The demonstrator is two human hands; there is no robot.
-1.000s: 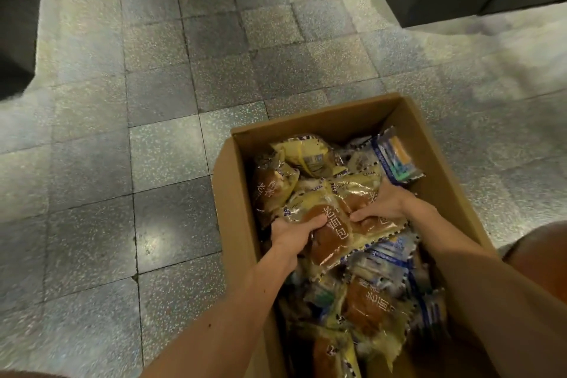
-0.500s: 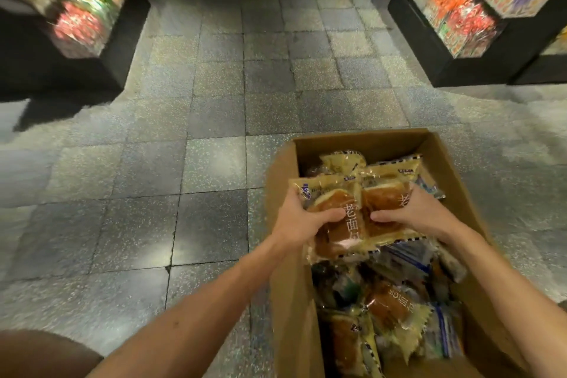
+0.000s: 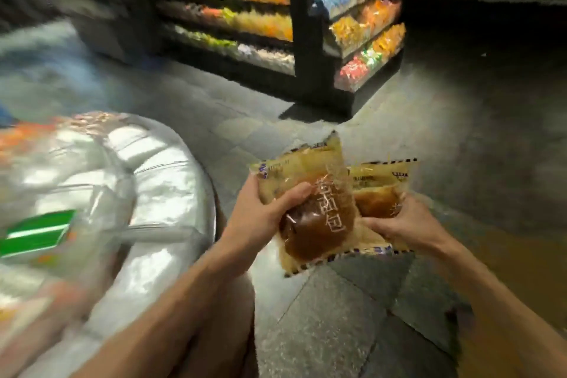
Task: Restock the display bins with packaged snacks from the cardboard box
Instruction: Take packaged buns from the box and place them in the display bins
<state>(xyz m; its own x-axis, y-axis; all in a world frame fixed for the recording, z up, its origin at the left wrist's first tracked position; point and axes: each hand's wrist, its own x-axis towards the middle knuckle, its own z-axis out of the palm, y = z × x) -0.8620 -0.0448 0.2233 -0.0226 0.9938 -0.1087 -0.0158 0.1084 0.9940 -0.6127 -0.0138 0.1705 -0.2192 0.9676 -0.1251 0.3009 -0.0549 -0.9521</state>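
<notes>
glossy clear plastic bread packets (image 3: 319,212), matt speckled stone-like floor tiles (image 3: 337,316), possibly shiny plastic bin (image 3: 147,181)

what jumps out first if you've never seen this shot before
Two bread packets sit mid-frame: the left hand grips the front packet, and the right hand holds the second packet tucked behind it. Beyond them, at the top, dark shelves glow with bright orange, yellow and green snacks. At left, a blurred, shiny clear bin fills the frame's edge.

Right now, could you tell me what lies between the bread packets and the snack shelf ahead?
Only bare floor tiles, from the bread packets to the snack shelf, in the head view.
</notes>
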